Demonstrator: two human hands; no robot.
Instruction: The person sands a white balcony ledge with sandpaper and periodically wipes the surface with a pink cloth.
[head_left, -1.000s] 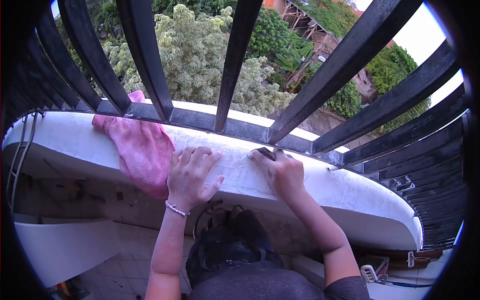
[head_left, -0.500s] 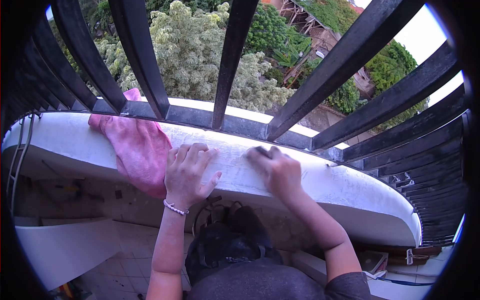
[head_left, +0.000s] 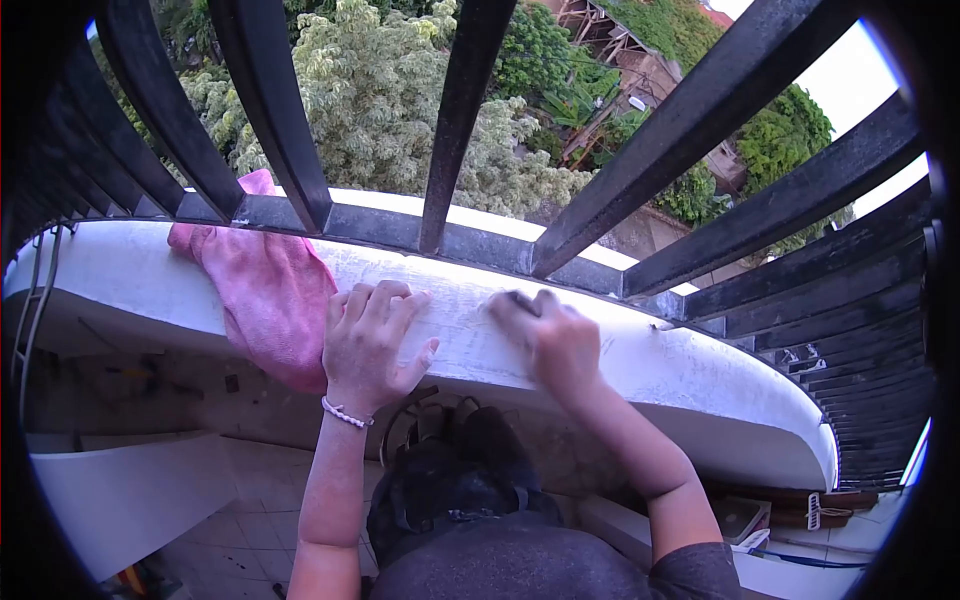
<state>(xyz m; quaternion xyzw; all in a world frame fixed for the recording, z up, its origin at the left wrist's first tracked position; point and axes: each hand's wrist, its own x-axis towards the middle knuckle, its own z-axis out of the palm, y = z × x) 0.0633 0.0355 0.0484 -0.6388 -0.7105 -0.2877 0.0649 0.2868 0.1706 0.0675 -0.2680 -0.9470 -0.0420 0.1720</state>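
My left hand (head_left: 372, 335) lies flat on the white ledge (head_left: 455, 345), its thumb held away from the fingers and nothing in its grasp. Some whitish dust shows on the thumb. Just left of it, a pink cloth (head_left: 270, 300) drapes over the ledge and partly under the railing. On the other side, my right hand (head_left: 560, 340) is closed around a small dark object (head_left: 522, 303) pressed to the ledge top. Motion blurs these fingers, and the object's kind cannot be made out. The ledge surface between the hands looks scuffed and streaked.
A black metal railing (head_left: 480, 252) with thick slanted bars runs along the ledge's far side, with trees (head_left: 375, 100) beyond and below. Under the ledge lies a tiled floor (head_left: 225, 510). A thin metal ladder-like frame (head_left: 40, 310) stands far left; assorted items lie at lower right.
The view has shifted very slightly. Both hands keep nearly the same places on the ledge; the right hand is blurred in both frames.
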